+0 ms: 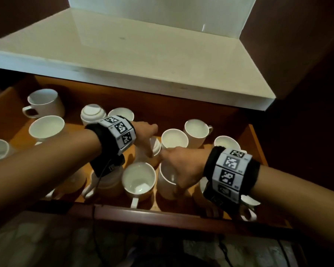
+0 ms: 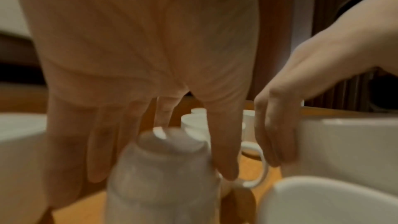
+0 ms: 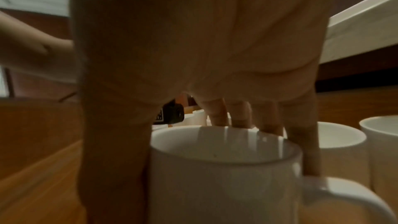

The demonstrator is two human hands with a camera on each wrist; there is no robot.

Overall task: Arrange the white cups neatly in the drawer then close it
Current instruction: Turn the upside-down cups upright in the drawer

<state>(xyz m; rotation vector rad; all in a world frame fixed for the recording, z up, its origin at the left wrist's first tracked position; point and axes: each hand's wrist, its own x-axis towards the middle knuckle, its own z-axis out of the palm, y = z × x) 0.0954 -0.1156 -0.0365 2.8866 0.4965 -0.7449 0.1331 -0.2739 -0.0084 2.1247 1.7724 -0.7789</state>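
An open wooden drawer [image 1: 152, 213] holds several white cups, some upright and some upside down. Near the middle, my left hand [image 1: 146, 135] reaches down over an upside-down cup [image 1: 156, 149]. In the left wrist view its thumb [image 2: 226, 159] and fingers clasp the sides of that cup [image 2: 161, 168]. Just to the right, my right hand [image 1: 179, 164] grips an upright cup [image 1: 165, 185] from above. The right wrist view shows the thumb on one side of this cup [image 3: 226, 168] and the fingers [image 3: 305, 142] over its far rim. The two hands almost touch.
A white countertop [image 1: 143, 54] overhangs the back of the drawer. Upright cups stand at the far left [image 1: 44, 103], front middle [image 1: 138, 180] and right [image 1: 197, 132]. Another upside-down cup [image 1: 93, 113] sits behind my left wrist. Dark cabinet walls flank the drawer.
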